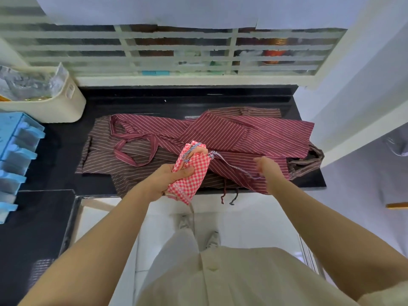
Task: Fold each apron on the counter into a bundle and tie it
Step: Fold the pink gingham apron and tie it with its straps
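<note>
Left hand (164,180), at centre frame, grips a rolled red-and-white checked apron bundle (199,166), fingers and thumb wrapped round its middle. The bundle is held tilted just above the near edge of the counter. Right hand (268,166), right of centre and blurred, has its fingers curled about the far end of a thin striped tie cord (234,165), which runs taut from the bundle's upper end.

Surface: a glossy black counter (66,151) spanning the middle of the frame, with a second black slab at lower left. A white slatted window grille (176,51) fills the upper frame. White walls rise at right, and white floor tiles (254,217) show below the counter edge.

Containers: at upper left, a cream plastic basket (68,104) with a slot handle holds crumpled clear plastic (28,82). Along the left edge stands a blue drawer unit (17,151); its contents cannot be made out.

Aprons: a maroon striped apron (242,133) lies spread and creased across the centre and right of the counter, its straps looping toward the left. Beneath it lies a brown striped apron (106,155), flatter, reaching toward the left. More brown striped cloth (309,162) is bunched at the counter's right end. Loose cord ends (229,195) hang over the near edge. The checked bundle is compact, with striped cord crossing its top.
</note>
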